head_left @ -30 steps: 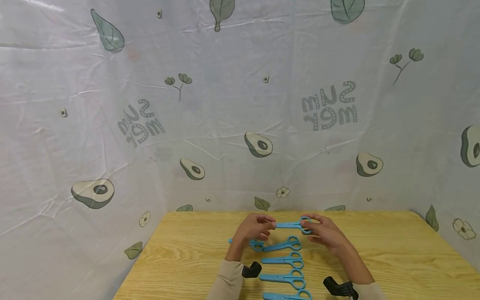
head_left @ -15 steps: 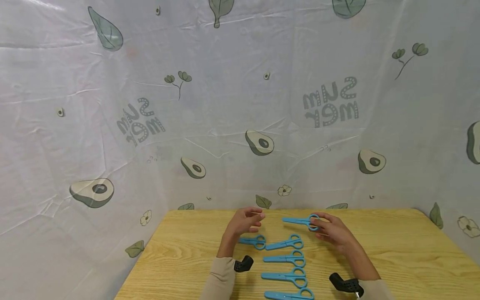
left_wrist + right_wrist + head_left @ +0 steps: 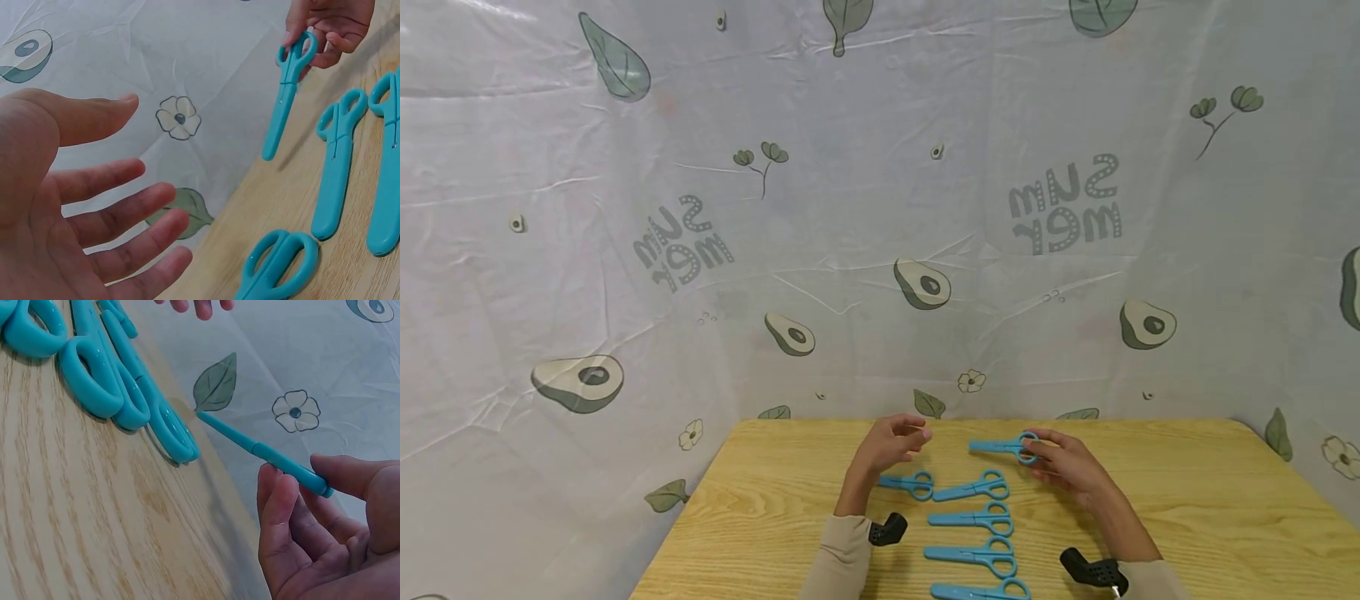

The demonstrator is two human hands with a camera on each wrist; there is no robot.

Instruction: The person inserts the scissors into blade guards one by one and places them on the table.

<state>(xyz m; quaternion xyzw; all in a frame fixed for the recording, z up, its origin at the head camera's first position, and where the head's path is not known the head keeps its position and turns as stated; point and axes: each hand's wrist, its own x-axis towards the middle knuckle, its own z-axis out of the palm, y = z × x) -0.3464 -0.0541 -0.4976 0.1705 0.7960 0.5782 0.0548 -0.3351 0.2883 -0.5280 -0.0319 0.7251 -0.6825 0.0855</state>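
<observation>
My right hand (image 3: pixel 1067 465) pinches a pair of light-blue scissors (image 3: pixel 996 447) by the handle loops, thumb against fingers. In the right wrist view these scissors (image 3: pixel 262 453) are held edge-on above the table, blades pointing away from the hand. My left hand (image 3: pixel 887 446) hovers to their left, holding nothing; the left wrist view shows its fingers (image 3: pixel 137 225) spread and fairly straight. Below it on the table lies another pair of scissors (image 3: pixel 917 483), partly hidden by the left wrist. Beside that one, a tilted pair (image 3: pixel 973 486) tops a column of similar scissors.
Lower in the column lie more blue scissors (image 3: pixel 970 518), a further pair (image 3: pixel 972 554) and one cut by the bottom edge (image 3: pixel 977 590). The wooden table (image 3: pixel 1210 500) ends at a pale curtain (image 3: pixel 850 208) printed with avocados and leaves.
My left hand has let go of the blade end of the scissors and drawn back left. The right hand has shifted slightly right, still holding the scissors by the loops.
</observation>
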